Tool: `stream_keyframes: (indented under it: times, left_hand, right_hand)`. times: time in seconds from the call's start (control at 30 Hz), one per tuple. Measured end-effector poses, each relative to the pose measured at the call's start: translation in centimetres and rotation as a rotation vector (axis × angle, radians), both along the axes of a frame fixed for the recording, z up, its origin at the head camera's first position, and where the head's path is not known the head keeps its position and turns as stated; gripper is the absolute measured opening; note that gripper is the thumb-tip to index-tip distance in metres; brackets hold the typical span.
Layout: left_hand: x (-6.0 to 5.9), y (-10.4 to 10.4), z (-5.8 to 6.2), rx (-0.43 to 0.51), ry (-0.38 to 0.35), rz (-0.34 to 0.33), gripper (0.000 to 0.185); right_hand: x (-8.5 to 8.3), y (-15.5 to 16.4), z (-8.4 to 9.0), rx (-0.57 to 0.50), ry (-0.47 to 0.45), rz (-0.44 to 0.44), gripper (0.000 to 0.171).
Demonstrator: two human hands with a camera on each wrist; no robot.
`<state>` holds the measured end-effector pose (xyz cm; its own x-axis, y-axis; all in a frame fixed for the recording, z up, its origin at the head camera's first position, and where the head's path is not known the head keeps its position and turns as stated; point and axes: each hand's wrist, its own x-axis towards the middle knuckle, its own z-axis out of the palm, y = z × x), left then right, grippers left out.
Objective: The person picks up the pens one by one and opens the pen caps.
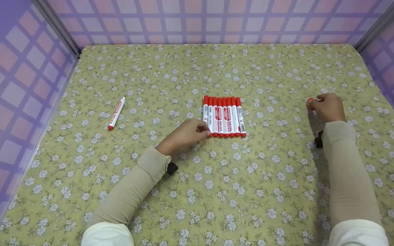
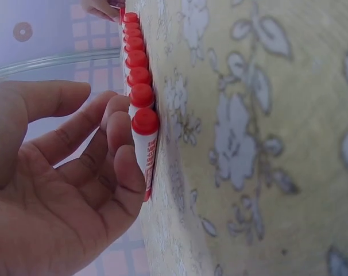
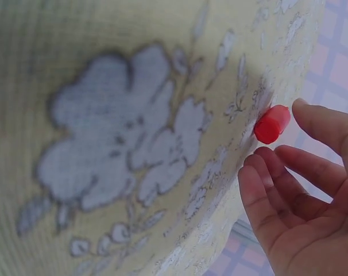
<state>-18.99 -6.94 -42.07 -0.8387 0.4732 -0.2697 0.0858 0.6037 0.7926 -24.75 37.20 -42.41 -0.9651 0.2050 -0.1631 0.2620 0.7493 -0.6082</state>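
Observation:
Several white markers (image 1: pixel 223 118) with red caps lie side by side in a tight row. At the row's left end is my left hand (image 1: pixel 191 132), its bent fingers against the side of the outermost marker (image 2: pixel 145 144). Its thumb stands apart from the other fingers in the left wrist view. Over on the right, my right hand (image 1: pixel 329 106) is at a loose red cap (image 3: pixel 271 124) lying on the cloth. Thumb and fingertips are spread on either side of this cap, with small gaps showing in the right wrist view.
An uncapped white marker (image 1: pixel 117 112) lies slanted on the left, its bare tip pointing away from me. A yellow floral cloth (image 1: pixel 169 191) covers the table. Checked panels (image 1: pixel 217 24) enclose the back and both sides.

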Motion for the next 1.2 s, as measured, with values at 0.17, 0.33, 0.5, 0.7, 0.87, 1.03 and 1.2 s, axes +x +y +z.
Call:
stream_keyframes:
  times: [0.17, 0.33, 0.5, 0.7, 0.87, 1.03, 1.2]
  left_hand:
    - [-0.5, -0.3, 0.0, 0.005, 0.003, 0.007, 0.021]
    - [-1.2, -0.4, -0.3, 0.002, 0.017, 0.041, 0.021]
    - [-1.7, -0.6, -0.5, -0.007, 0.026, 0.071, 0.022]
    - [-2.1, -0.7, -0.6, 0.009, -0.019, 0.124, 0.028]
    - [-2.6, -0.5, -0.8, -0.002, -0.005, 0.142, 0.035]
    - [-3.1, -0.3, -0.8, -0.046, 0.002, 0.154, 0.04]
    - [-3.7, 0.0, -0.8, -0.051, -0.033, 0.183, 0.045]
  right_hand:
    - [-0.3, 0.1, 0.0, -0.019, -0.005, -0.026, 0.07]
    - [-0.6, 0.0, 0.2, -0.007, 0.001, -0.037, 0.062]
    - [-0.6, -0.3, 0.2, 0.01, 0.031, -0.01, 0.059]
    - [-0.2, -1.0, 0.4, 0.016, 0.082, 0.041, 0.055]
    - [-0.2, -2.0, 0.9, -0.001, 0.088, 0.095, 0.056]
    - [-0.4, -3.2, 1.6, -0.04, 0.066, 0.144, 0.059]
    - [-0.6, -4.7, 2.0, -0.046, 0.05, 0.206, 0.056]
